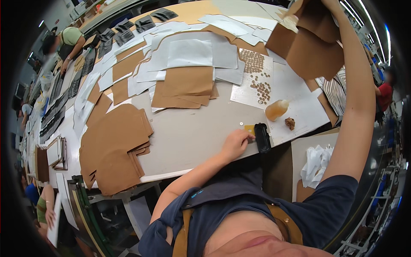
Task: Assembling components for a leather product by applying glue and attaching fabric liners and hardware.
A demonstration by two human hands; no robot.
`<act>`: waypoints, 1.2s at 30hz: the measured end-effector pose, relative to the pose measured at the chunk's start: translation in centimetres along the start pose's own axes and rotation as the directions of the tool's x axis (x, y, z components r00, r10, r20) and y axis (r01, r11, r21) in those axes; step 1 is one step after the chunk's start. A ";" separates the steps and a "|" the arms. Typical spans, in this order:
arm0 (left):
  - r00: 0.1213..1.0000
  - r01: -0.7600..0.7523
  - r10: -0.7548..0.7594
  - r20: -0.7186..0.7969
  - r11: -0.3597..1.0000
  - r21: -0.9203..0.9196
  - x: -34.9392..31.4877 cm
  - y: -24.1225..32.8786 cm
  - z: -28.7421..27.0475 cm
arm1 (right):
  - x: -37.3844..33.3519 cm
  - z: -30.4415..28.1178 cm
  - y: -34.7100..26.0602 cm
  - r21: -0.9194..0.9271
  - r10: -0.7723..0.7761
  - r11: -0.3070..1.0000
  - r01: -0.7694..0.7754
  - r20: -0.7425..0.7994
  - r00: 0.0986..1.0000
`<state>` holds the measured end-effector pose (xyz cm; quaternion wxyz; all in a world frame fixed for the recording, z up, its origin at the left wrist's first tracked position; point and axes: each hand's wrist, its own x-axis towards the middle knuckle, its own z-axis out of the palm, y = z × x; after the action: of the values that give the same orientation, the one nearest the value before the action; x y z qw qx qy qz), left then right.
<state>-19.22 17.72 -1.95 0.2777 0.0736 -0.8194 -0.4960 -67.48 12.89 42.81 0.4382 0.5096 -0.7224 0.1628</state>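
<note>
My left hand [236,144] rests near the table's front edge with its fingers curled in. Its fingertips meet a small yellow piece [249,128] beside a black oblong case [262,138]; whatever they pinch is hidden. My right arm stretches far out to the upper right. There my right hand [332,4], partly cut off by the picture's edge, grips a brown panel [319,21] that bends upward. More brown panels [314,53] lie under it. An amber bottle [276,110] with a pale cap leans near the case, next to a crumpled brown lump [290,124].
A white board [239,95] carries many small round metal pieces. Stacked brown panels [113,145] lie at left; white and brown sheets [188,55] spread behind. Crumpled white material [317,165] sits at lower right. A co-worker [70,40] bends over dark strips at far left.
</note>
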 end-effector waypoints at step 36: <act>0.996 -0.085 0.086 -0.014 0.991 0.102 -1.4 0.5 -0.4 | -33.1 8.1 -8.6 0.031 0.058 0.986 -0.164 0.857 0.513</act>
<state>-17.81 18.22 -1.96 0.3022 0.0569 -0.8432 -0.4409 -60.46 23.33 9.98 -0.0113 0.4994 -0.8654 -0.0411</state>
